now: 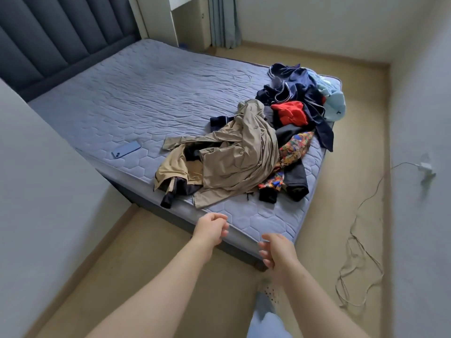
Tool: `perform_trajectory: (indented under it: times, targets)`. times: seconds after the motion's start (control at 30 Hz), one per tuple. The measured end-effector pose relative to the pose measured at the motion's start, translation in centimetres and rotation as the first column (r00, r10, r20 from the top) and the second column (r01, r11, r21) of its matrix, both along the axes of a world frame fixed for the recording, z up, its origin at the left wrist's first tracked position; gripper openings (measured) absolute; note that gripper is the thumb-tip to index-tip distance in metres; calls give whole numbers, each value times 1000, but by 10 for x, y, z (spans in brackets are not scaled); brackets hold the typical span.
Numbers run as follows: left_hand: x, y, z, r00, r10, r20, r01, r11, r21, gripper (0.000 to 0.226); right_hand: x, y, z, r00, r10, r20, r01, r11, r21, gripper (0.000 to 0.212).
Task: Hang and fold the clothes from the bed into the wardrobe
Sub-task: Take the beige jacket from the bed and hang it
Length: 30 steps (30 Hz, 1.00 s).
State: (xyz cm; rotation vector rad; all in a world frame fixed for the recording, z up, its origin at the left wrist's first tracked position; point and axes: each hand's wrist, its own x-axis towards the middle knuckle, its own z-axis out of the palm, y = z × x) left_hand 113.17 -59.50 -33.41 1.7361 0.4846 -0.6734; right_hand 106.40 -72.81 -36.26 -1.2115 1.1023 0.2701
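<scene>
A heap of clothes lies on the near right corner of the bed [136,93]. On top and nearest to me is a crumpled tan jacket [234,154]. Behind it lie a red garment [290,113], dark navy clothes [297,86], a light blue piece [334,101] and a bright patterned cloth [292,147]. My left hand [211,228] hovers over the bed's near edge, fingers loosely curled, holding nothing. My right hand [278,257] hangs just short of the bed corner, fingers relaxed and empty. No wardrobe is in view.
A blue phone [126,149] lies on the mattress left of the clothes. A dark padded headboard [48,42] stands at the far left. A white charger and its cable [361,215] trail down the right wall onto the floor. A grey wall surface [36,191] stands close on my left.
</scene>
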Motion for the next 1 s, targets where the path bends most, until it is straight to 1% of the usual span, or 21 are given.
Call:
perform_trajectory:
  times: [0.17,0.3,0.4,0.57,0.67,0.77,0.87,1.0]
  targets:
    - [43,-62,-4,998,37,-57,-35,999,26,20,50,-71,1,995,92,-28,-94,995,-45,15]
    - [64,-84,-13,993,61,-103,-56,997,56,18,77,-92,-7,981,165,-99,-165,986,3,15]
    - [85,-92,-22,987,100,-123,-91,993,76,18,101,-104,-13,981,148,-127,-145,989,35,11]
    - [122,-102,-35,989,81,-127,-71,994,81,19,134,-120,-17,979,157,-134,-157,988,11,11]
    - [148,-113,-41,990,49,-132,-38,996,78,19,156,-132,-21,985,128,-116,-129,992,-6,10]
    - [175,-125,-43,991,43,-129,-32,995,90,19,175,-141,-27,983,103,-154,-104,995,1,10]
    - [192,-134,-47,990,36,-136,-21,994,108,20,195,-149,-37,973,121,-197,-117,993,35,9]
    - [222,-158,-64,982,102,-161,-81,988,128,22,243,-178,-51,957,188,-220,-178,982,65,10]
